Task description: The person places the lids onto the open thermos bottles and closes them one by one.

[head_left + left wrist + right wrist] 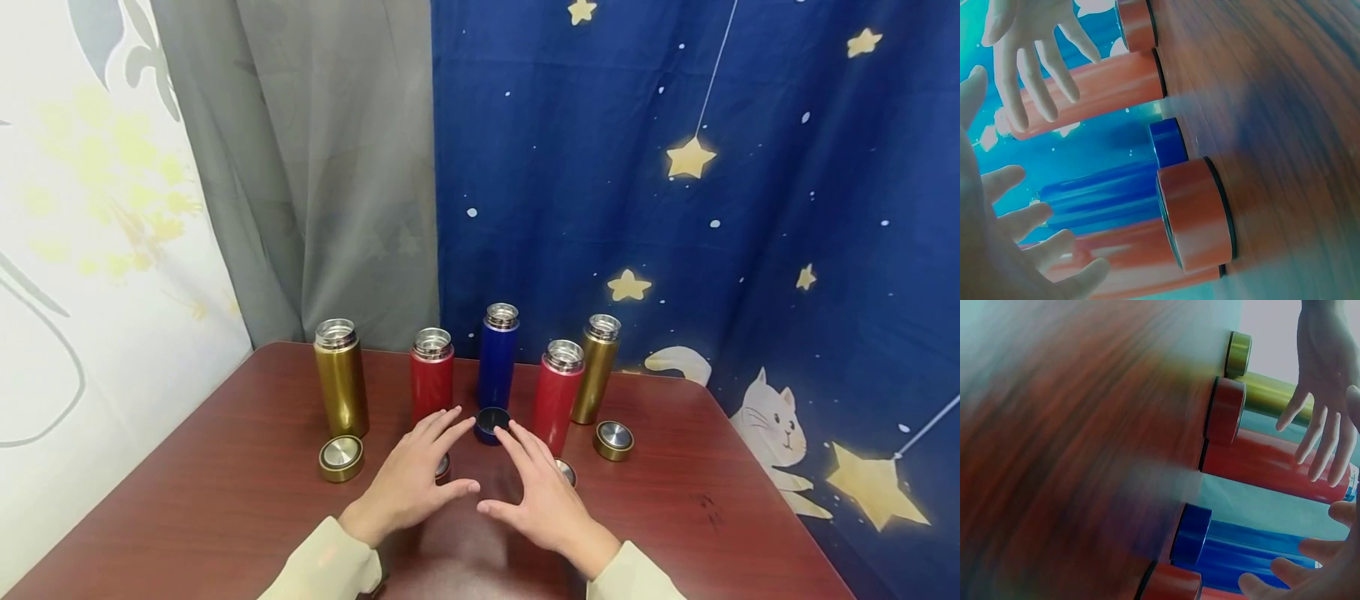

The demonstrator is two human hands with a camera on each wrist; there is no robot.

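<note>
Hovering empty, fingers spread, left hand (409, 479) and right hand (546, 493) are near the blue cap (492, 426), on the table (712, 450) before the blue bottle (497, 367) — likely light, rigid, slick; best gripped round its side wall.

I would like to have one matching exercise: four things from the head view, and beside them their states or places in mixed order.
Column one
1. Leftmost bottle
2. Middle bottle
3. Blue lid
4. Left hand

Column two
A. In front of the middle bottle
B. Holding nothing, thumb apart from fingers
C. Gold, its mouth uncovered
D. Blue, its mouth uncovered

Right pairs: 1-C, 2-D, 3-A, 4-B.
</note>
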